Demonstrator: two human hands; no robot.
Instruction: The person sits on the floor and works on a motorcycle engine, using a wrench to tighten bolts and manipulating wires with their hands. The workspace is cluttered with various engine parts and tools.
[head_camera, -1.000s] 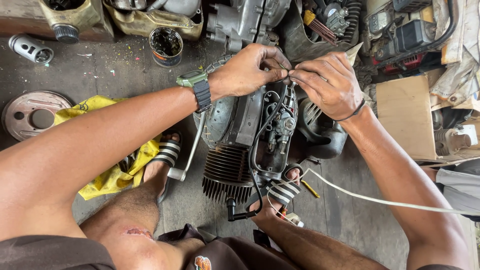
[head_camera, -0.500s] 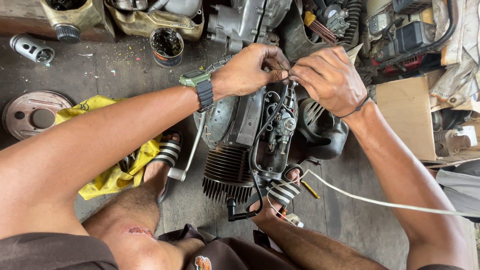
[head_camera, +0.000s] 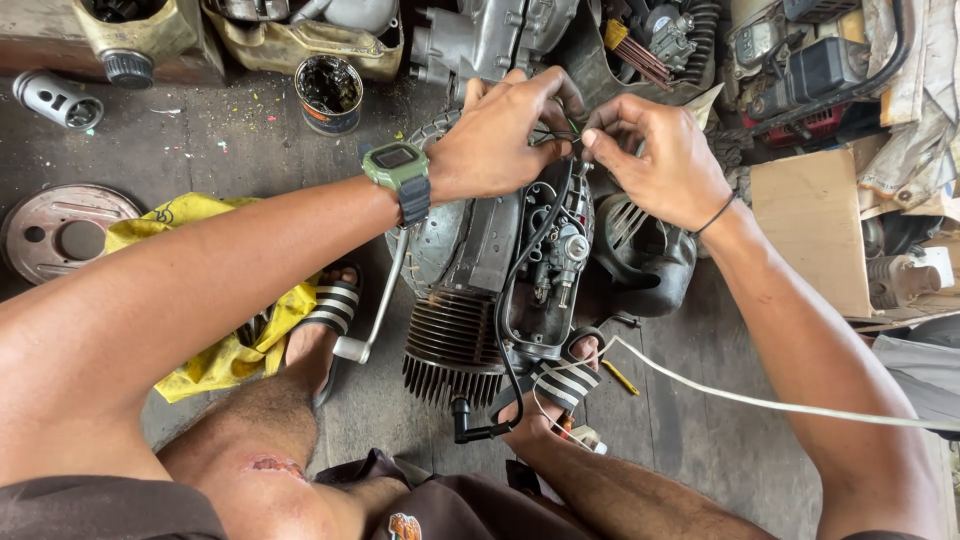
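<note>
Black gunk in round tin, both hands pinching wires over engine

Both hands meet above an engine on the floor. The left hand, with a green watch on its wrist, and the right hand pinch thin wires between their fingertips. A black cable runs down the engine. A white cord trails right.
</note>
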